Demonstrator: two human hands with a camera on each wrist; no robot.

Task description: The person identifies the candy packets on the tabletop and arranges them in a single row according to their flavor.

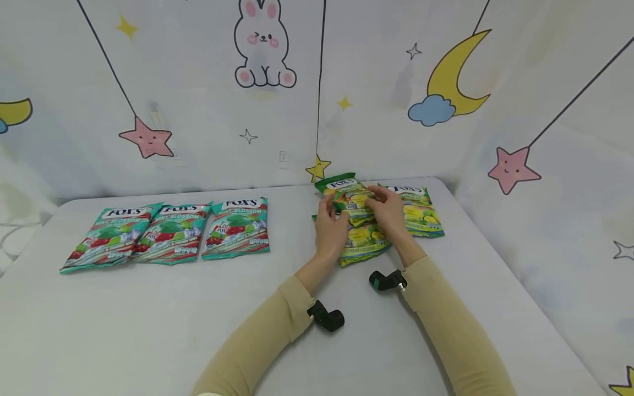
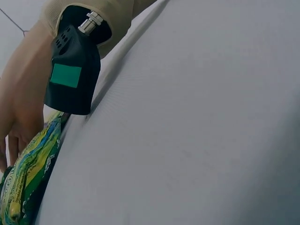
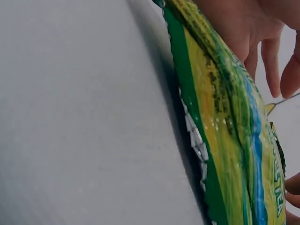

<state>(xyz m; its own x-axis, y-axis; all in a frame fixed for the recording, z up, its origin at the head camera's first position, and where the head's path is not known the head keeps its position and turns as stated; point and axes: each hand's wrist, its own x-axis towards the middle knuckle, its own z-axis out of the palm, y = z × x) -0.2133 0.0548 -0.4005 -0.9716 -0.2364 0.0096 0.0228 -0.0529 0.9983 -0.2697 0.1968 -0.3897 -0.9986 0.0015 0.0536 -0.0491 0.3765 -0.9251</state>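
Note:
Both hands hold one green-and-yellow FOX'S candy bag [image 1: 349,199] by its sides, in the head view near the back of the table. The left hand [image 1: 331,232] has its fingers at the bag's left edge, the right hand [image 1: 390,215] at its right edge. Under it lies a second yellow-green candy bag [image 1: 364,246], partly covered by the upper bag and the hands. Another yellow-green candy bag [image 1: 420,215] lies flat just right of the right hand. The left wrist view shows the left hand [image 2: 23,93] beside a yellow-green bag.
At the left of the white table [image 1: 148,324] lie three teal FOX'S candy bags in a row: a left one [image 1: 109,236], a middle one [image 1: 173,234] overlapping it, and a right one [image 1: 238,230]. A white curtain [image 1: 198,110] with cartoon prints hangs behind the table.

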